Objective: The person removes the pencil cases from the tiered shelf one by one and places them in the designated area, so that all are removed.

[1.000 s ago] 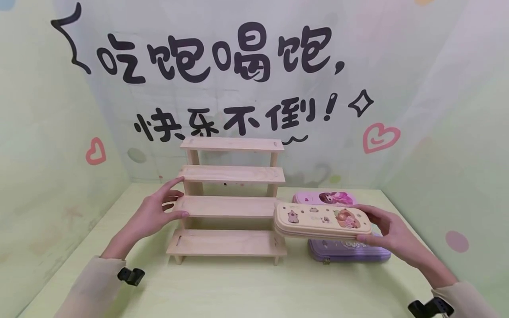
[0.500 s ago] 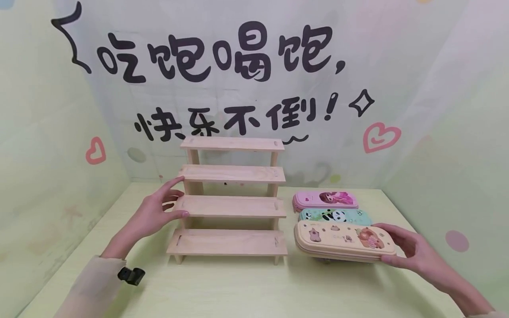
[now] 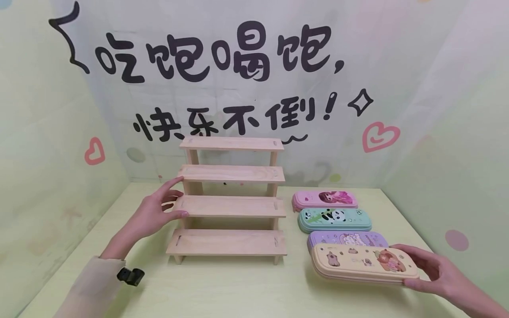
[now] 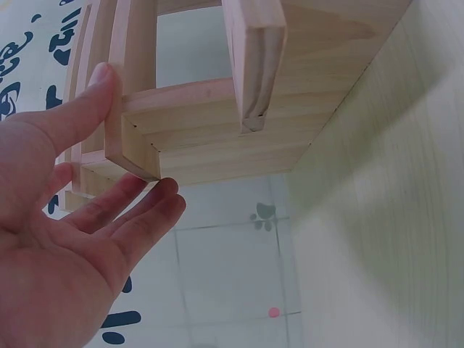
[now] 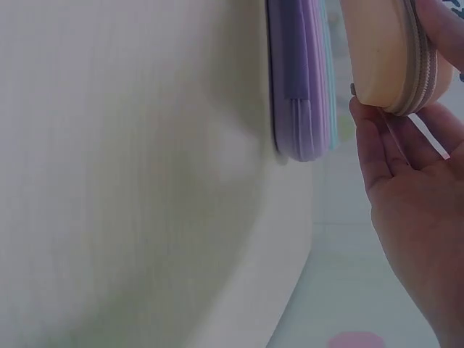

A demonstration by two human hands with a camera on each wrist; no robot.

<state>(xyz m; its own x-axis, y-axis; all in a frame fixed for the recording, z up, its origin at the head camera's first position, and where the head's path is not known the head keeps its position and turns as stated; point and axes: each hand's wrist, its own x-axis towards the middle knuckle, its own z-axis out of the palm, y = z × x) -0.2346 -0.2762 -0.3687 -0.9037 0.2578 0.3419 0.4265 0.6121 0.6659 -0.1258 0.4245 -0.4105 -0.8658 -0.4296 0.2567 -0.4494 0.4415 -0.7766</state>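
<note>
My right hand (image 3: 441, 271) grips the right end of a cream pencil case (image 3: 363, 265) with cartoon prints, thumb at the front. In the right wrist view, the cream case (image 5: 380, 54) is off the table, and its zipper runs along the side by the hand (image 5: 413, 210). Partly behind it in the head view lies a purple pencil case (image 3: 346, 238). At the left side of a four-tier wooden stand (image 3: 230, 205), my left hand (image 3: 153, 214) holds a tier's end. The left wrist view has its thumb (image 4: 87, 105) and fingertips on either side of a board (image 4: 134, 152).
A green pencil case with a panda (image 3: 334, 220) and a pink one with a doll picture (image 3: 324, 199) lie in a row behind the purple case. Walls (image 3: 457, 176) enclose the pale table (image 3: 222, 291) at the back and sides.
My right hand has carried the cream case from beside the stand rightward and toward me, past the green and purple cases, uncovering them. The left hand stays on the stand.
</note>
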